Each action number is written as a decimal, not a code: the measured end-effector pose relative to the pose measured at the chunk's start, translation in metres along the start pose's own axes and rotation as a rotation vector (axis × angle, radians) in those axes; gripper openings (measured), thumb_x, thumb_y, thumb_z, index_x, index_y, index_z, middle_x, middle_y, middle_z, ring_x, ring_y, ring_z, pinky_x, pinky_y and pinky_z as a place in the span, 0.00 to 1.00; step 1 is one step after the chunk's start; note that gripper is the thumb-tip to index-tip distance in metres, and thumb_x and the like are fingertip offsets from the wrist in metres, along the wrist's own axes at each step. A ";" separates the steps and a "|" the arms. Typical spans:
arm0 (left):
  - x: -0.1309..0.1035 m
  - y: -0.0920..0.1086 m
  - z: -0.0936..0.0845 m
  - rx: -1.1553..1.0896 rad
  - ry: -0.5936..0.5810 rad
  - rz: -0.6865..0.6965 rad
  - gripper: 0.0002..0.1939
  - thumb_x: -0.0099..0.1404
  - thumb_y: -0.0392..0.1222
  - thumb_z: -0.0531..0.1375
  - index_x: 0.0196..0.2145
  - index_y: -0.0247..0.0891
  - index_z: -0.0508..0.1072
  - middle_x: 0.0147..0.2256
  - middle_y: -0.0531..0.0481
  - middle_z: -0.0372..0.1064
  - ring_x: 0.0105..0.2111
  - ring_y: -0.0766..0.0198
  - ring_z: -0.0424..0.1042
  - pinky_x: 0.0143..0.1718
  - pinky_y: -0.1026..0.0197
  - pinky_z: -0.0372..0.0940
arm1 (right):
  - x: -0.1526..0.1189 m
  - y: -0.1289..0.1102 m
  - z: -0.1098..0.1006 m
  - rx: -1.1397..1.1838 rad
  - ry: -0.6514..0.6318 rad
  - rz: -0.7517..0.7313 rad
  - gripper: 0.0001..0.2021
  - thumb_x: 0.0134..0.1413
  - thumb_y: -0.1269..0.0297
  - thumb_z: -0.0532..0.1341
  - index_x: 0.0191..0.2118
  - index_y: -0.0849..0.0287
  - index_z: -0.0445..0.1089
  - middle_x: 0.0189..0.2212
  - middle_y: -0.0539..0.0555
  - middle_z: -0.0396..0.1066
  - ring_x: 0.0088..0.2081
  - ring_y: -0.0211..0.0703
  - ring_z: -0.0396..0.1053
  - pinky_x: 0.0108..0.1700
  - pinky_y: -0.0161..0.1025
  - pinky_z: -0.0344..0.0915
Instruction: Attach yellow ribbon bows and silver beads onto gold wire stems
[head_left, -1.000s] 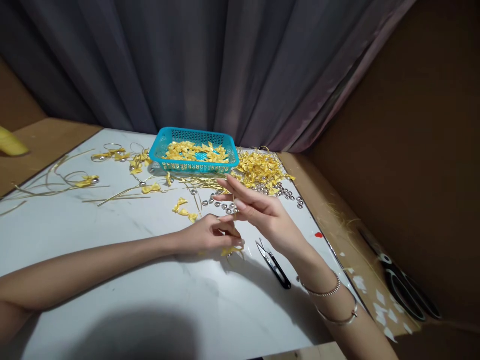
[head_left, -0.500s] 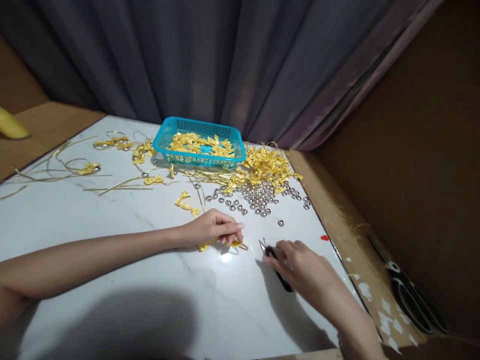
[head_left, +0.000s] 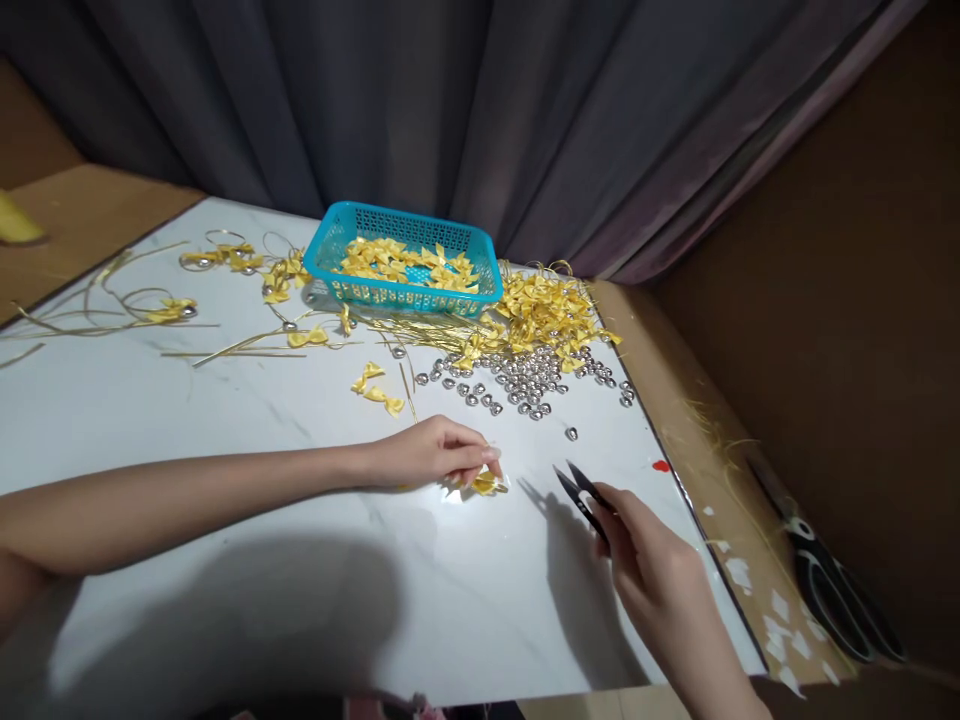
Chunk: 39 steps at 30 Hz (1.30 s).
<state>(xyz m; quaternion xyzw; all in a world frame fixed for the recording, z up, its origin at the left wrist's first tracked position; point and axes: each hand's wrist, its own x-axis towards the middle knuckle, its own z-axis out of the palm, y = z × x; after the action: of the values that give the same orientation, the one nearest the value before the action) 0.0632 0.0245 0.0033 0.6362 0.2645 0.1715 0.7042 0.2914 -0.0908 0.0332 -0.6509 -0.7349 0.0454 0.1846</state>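
Note:
My left hand [head_left: 454,450] rests low over the white marbled table, its fingers pinched on a yellow ribbon bow [head_left: 487,482] that partly shows below the fingertips. To its right, my right hand [head_left: 649,550] grips a pair of black thread snips [head_left: 583,498], raised above the surface. Their two pointed blades stand apart and point up and left toward the bow, without touching it. Beyond my hands lie several silver heart-shaped beads [head_left: 529,380], and two loose yellow bows [head_left: 379,390] sit past my left wrist.
A turquoise basket [head_left: 405,292] of yellow bows stands at the back. Beside it are a heap of bows [head_left: 551,310] and gold cords [head_left: 427,335]. More cords [head_left: 112,325] spread at the left. Large scissors [head_left: 832,580] and white scraps [head_left: 780,605] lie along the right edge.
My right hand has picked the thread snips up off the table and turned them toward my left hand. My left hand still pinches the bow in about the same place.

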 end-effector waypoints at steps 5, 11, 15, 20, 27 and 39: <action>0.000 -0.002 0.001 0.107 0.052 0.010 0.16 0.66 0.47 0.53 0.42 0.36 0.75 0.24 0.54 0.62 0.25 0.69 0.58 0.27 0.66 0.54 | 0.011 -0.039 -0.009 0.300 -0.102 0.059 0.11 0.59 0.62 0.53 0.40 0.59 0.70 0.26 0.53 0.71 0.25 0.39 0.68 0.25 0.32 0.65; 0.000 -0.003 0.001 0.226 0.108 0.077 0.16 0.66 0.48 0.53 0.43 0.40 0.76 0.31 0.51 0.63 0.30 0.67 0.62 0.32 0.65 0.57 | 0.016 -0.052 0.012 0.319 -0.233 0.093 0.10 0.53 0.62 0.57 0.31 0.60 0.73 0.18 0.49 0.65 0.19 0.35 0.60 0.21 0.32 0.59; -0.001 -0.004 0.002 0.228 0.093 0.103 0.16 0.66 0.49 0.53 0.44 0.42 0.76 0.32 0.50 0.61 0.34 0.65 0.63 0.36 0.64 0.58 | 0.018 -0.055 0.020 0.324 -0.256 0.153 0.12 0.54 0.62 0.55 0.27 0.61 0.73 0.16 0.48 0.62 0.19 0.34 0.57 0.21 0.32 0.55; -0.002 -0.004 0.002 0.211 0.065 0.126 0.15 0.67 0.48 0.53 0.44 0.43 0.76 0.33 0.50 0.60 0.36 0.64 0.64 0.39 0.62 0.59 | 0.025 -0.064 0.023 0.354 -0.281 0.139 0.11 0.52 0.64 0.55 0.24 0.61 0.70 0.17 0.48 0.63 0.19 0.34 0.55 0.22 0.32 0.53; -0.002 -0.006 0.001 0.191 0.045 0.123 0.15 0.67 0.47 0.53 0.43 0.43 0.76 0.34 0.50 0.61 0.37 0.64 0.64 0.39 0.62 0.59 | 0.026 -0.067 0.028 0.384 -0.229 0.092 0.12 0.52 0.65 0.54 0.20 0.60 0.63 0.15 0.46 0.58 0.19 0.33 0.51 0.21 0.32 0.51; -0.001 -0.004 0.001 0.165 0.031 0.109 0.14 0.67 0.45 0.53 0.42 0.41 0.77 0.33 0.50 0.60 0.36 0.65 0.63 0.38 0.63 0.58 | 0.023 -0.066 0.031 0.421 -0.228 0.124 0.13 0.55 0.62 0.53 0.22 0.60 0.63 0.16 0.47 0.59 0.19 0.33 0.52 0.22 0.32 0.51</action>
<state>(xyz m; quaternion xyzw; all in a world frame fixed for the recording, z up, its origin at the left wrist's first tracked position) 0.0621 0.0224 -0.0007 0.7026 0.2535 0.1968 0.6351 0.2171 -0.0728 0.0300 -0.6326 -0.6841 0.2818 0.2289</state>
